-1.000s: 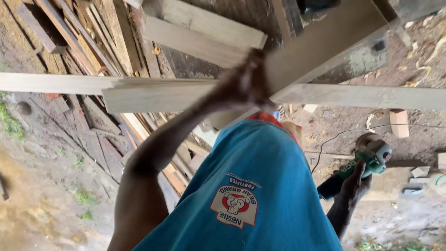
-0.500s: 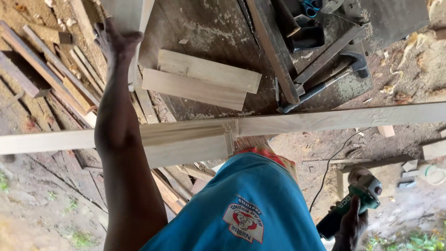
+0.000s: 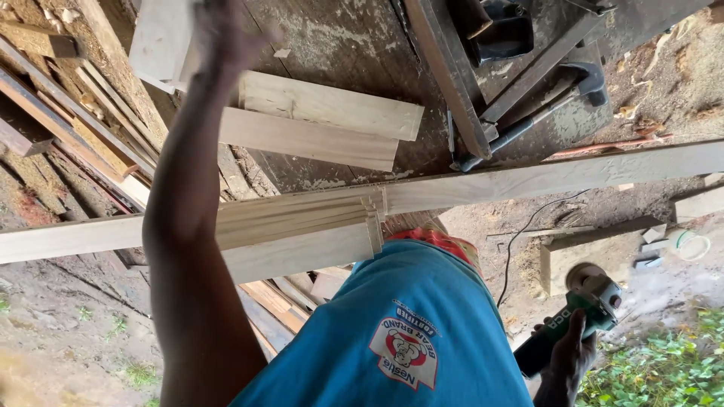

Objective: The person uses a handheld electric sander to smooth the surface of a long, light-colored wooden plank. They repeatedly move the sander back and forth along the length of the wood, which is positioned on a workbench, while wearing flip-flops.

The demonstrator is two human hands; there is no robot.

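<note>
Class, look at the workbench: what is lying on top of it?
On the workbench lie two pale boards, a third under the left hand, and dark metal tools. The arm hides part of the boards.

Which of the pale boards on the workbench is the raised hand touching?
The left hand touches the short pale board at the top left; the two longer boards lie beside its forearm, untouched.

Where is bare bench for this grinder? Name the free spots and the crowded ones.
Free: dark bench top between the short boards and the metal rail. Crowded: scrap stack at left, machine at right, long plank across the front. Right hand holds grinder.
</note>
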